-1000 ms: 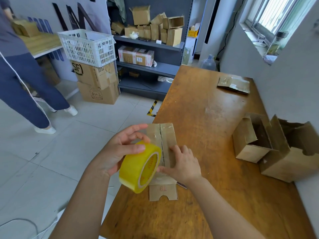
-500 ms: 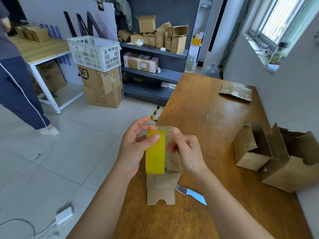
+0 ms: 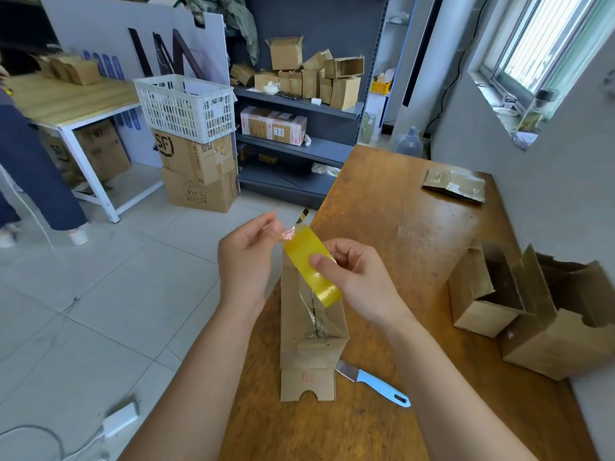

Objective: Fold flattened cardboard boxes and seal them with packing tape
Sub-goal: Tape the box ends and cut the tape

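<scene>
Right hand point(image 3: 361, 281) grips tape roll point(image 3: 312, 266); left hand point(image 3: 246, 257) pinches tape end point(image 3: 287, 232).

Your right hand point(image 3: 359, 281) grips the yellow tape roll point(image 3: 312, 271) just above the far end of the cardboard box point(image 3: 309, 334), thumb pressed on the roll's outer face. Your left hand point(image 3: 248, 261), up and left of that box, pinches the loose tape end point(image 3: 287, 232) peeled from the roll. The box lies on the wooden table point(image 3: 399, 227) with a taped seam along its top; a blue-handled knife point(image 3: 372, 382) lies just right of its near end, two open boxes point(image 3: 486, 294) stand well to its right, and flattened cardboard point(image 3: 454, 184) lies far beyond it, rightward.
</scene>
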Demonstrator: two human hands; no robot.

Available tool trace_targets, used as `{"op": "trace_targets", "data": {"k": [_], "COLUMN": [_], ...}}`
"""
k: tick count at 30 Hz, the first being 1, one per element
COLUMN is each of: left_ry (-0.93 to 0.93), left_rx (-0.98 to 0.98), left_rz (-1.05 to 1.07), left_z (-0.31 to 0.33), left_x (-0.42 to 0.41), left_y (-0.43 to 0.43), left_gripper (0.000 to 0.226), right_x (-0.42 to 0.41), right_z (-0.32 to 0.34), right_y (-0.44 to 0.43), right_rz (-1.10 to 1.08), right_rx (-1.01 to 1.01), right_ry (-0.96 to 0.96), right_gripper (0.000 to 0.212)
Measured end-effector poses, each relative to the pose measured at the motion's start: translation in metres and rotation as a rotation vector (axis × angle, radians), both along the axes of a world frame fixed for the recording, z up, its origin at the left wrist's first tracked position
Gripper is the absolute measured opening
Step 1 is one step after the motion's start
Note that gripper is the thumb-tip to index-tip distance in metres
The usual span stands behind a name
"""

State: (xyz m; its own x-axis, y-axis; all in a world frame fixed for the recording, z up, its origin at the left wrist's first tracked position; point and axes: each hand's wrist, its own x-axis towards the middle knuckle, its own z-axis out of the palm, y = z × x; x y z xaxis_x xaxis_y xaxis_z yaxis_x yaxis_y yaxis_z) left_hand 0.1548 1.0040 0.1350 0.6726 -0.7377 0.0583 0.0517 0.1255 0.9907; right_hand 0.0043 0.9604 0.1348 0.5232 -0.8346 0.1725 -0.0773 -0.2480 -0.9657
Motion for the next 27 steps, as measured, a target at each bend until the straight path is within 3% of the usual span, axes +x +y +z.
{"op": "trace_targets", "data": {"k": [2, 4, 5, 6, 9, 11, 16, 18, 22, 27], "left_ry": [0.361, 0.548, 0.501, 0.333, -0.505, -0.748, -0.810, -0.899, -1.080, -1.165], "left_rx": [0.062, 0.064, 0.044, 0.015, -0.077, -0.107, -0.101, -0.098, -0.128, -0.197], "left_rz": [-0.098, -0.122, -0.077, -0.002, 0.183, 0.152, 0.093, 0.092, 0.025, 0.007], "left_z": [0.001, 0.000, -0.003, -0.007, -0.019, -0.029, -0.037, -0.040, -0.042, -0.041], "left_x": [0.003, -0.002, -0.007, -0.012, -0.023, -0.023, -0.026, -0.028, -0.030, -0.031], "left_y": [-0.002, -0.003, -0.002, 0.000, 0.008, 0.008, 0.006, 0.005, 0.008, 0.009], "left_gripper": [0.028, 0.033, 0.035, 0.035, 0.033, 0.039, 0.046, 0.047, 0.047, 0.049], "right_x": [0.002, 0.004, 0.005, 0.006, 0.005, 0.003, -0.001, 0.000, -0.003, -0.008], "right_z": [-0.001, -0.003, -0.002, -0.001, 0.006, 0.007, 0.004, 0.004, 0.019, 0.025], "right_y": [0.002, 0.003, 0.004, 0.004, -0.001, -0.005, -0.005, -0.007, -0.016, -0.015], "right_rz": [-0.011, -0.028, -0.035, -0.048, -0.151, -0.220, -0.314, -0.322, -0.171, -0.051], "right_rx": [-0.028, -0.071, -0.072, -0.053, 0.009, 0.001, -0.080, -0.072, 0.054, 0.261], "right_ry": [0.017, 0.049, 0.062, 0.071, 0.116, 0.140, 0.193, 0.167, 0.221, 0.113], "right_gripper": [0.016, 0.022, 0.024, 0.025, 0.028, 0.035, 0.038, 0.021, 0.039, 0.018]}}
